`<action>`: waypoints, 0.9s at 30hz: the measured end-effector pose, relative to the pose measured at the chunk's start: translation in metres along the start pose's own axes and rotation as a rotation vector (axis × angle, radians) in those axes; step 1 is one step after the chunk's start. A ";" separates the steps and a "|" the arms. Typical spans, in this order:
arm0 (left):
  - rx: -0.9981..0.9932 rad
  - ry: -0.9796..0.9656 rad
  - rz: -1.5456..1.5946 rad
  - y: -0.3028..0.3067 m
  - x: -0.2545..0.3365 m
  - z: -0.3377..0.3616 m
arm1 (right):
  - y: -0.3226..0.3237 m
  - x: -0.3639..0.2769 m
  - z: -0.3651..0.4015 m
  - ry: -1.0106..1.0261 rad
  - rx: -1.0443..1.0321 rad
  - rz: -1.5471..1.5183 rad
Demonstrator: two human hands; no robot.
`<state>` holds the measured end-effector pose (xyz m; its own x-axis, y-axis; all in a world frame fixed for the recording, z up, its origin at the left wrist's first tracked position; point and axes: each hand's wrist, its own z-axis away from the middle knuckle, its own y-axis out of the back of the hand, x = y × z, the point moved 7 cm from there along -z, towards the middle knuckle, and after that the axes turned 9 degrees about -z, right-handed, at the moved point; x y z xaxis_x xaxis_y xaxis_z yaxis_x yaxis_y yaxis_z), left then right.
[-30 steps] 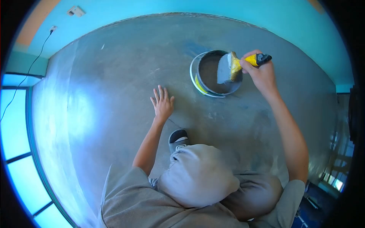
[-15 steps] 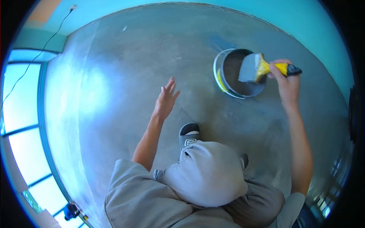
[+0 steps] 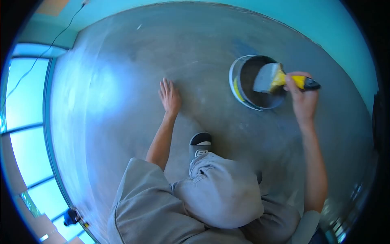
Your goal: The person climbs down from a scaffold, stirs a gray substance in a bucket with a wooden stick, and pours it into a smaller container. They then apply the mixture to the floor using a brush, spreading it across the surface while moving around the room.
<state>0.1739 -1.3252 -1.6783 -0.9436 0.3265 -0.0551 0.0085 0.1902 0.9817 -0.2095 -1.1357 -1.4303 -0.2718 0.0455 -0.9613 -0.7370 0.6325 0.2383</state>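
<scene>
My right hand (image 3: 302, 97) grips the yellow-and-black handle of a wide paintbrush (image 3: 271, 78), whose grey-coated bristles hang over the open paint bucket (image 3: 239, 91). The bucket holds grey paint and stands on the grey floor to my front right. My left hand (image 3: 169, 96) lies flat on the floor with fingers spread, well left of the bucket and holding nothing. I am crouched, with grey trousers and one black slipper (image 3: 200, 145) showing below.
The grey painted floor (image 3: 122, 101) meets turquoise walls (image 3: 325, 24) at the back and right. Glass panels with a dark frame (image 3: 24, 122) run along the left. A black cable (image 3: 61, 30) hangs on the far left wall.
My left hand lifted off the floor and came back down flat, further forward. The view shifted, so the bucket and brush now sit further right; the brush stays over the bucket.
</scene>
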 end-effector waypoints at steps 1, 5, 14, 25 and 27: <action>-0.034 -0.024 -0.029 -0.016 -0.003 0.010 | -0.002 -0.002 0.000 0.106 -0.003 0.054; -0.164 -0.078 -0.031 -0.009 0.011 0.049 | 0.000 -0.023 0.003 0.270 0.011 0.168; -0.103 -0.116 0.055 -0.012 0.009 0.123 | -0.012 0.014 0.000 0.202 0.002 0.071; 0.216 -0.218 0.238 -0.037 -0.008 0.123 | 0.024 0.026 0.016 0.135 0.182 0.078; 0.195 -0.211 0.207 -0.035 -0.003 0.120 | 0.053 0.030 0.023 0.100 0.308 -0.091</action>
<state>0.2160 -1.2221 -1.7341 -0.8264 0.5566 0.0848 0.2742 0.2665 0.9240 -0.2422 -1.0836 -1.4493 -0.2839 -0.0885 -0.9548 -0.5436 0.8351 0.0842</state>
